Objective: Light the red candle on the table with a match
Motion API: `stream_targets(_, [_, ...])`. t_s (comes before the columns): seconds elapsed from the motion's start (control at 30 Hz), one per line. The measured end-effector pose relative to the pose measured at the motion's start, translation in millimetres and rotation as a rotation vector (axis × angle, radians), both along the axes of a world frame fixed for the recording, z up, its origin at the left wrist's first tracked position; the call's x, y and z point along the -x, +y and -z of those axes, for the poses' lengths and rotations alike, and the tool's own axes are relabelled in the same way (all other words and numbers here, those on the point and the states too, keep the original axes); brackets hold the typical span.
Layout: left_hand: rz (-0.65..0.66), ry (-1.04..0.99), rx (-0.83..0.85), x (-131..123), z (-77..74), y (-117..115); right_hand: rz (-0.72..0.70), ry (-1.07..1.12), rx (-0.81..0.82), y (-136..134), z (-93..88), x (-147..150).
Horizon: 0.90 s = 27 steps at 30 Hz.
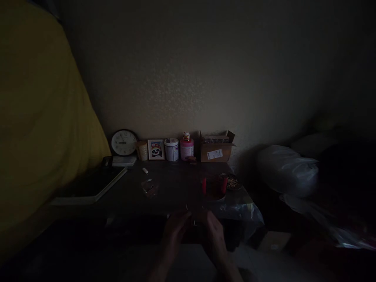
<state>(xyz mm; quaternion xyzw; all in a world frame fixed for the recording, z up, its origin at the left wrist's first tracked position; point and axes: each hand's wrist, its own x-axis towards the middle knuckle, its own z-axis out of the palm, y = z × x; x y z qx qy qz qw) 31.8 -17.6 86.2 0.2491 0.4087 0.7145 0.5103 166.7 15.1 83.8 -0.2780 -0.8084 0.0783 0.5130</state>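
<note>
In the dim light my left hand [177,224] and my right hand [214,227] are raised close together at the table's front edge. Their fingers are curled toward each other around a small dark thing with a pale mark [195,223]; its kind is too dark to make out. Beyond my right hand stands a red see-through container [214,188]. A dish of thin sticks [232,182] sits just behind it. Farther left on the table lies a small clear packet [149,188] with something brownish inside.
Along the wall stand a round clock [123,142], a woven cup [142,150], a framed panda picture [156,149], a white tub [172,149], a pink tub [187,149] and an open cardboard box [216,152]. A large dark book [94,184] lies left; a yellow curtain [44,98] hangs beside it.
</note>
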Motion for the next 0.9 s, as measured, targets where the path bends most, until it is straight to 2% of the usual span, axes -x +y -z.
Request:
stream_targets(0.07, [0.028, -0.006, -0.027, 2, -0.3, -5, 0.081, -0.018, 0.049, 15, 11.7, -1])
stream_targets(0.17, [0.054, -0.008, -0.012, 8, 2.3, -12, 0.265, 0.157, 0.207, 34, 23.8, -9])
stream_targets(0.27, [0.03, -0.028, 0.028, 20, 11.5, -18, 0.315, 0.249, 0.314, 37, 17.7, -17])
stream_targets(0.43, [-0.031, -0.039, 0.118, 49, 43.5, -24, 0.298, 0.51, 0.384, 23, -12.2, -17])
stream_targets(0.57, [-0.072, -0.032, 0.184, 72, 65.1, -34, 0.28, 0.589, 0.409, 24, -21.9, -17])
stream_targets(0.7, [-0.075, -0.059, 0.212, 83, 73.2, -45, 0.238, 0.654, 0.443, 32, -20.5, -21])
stream_targets(0.9, [-0.041, -0.051, 0.166, 83, 78.4, -49, 0.161, 0.711, 0.523, 38, -20.4, -22])
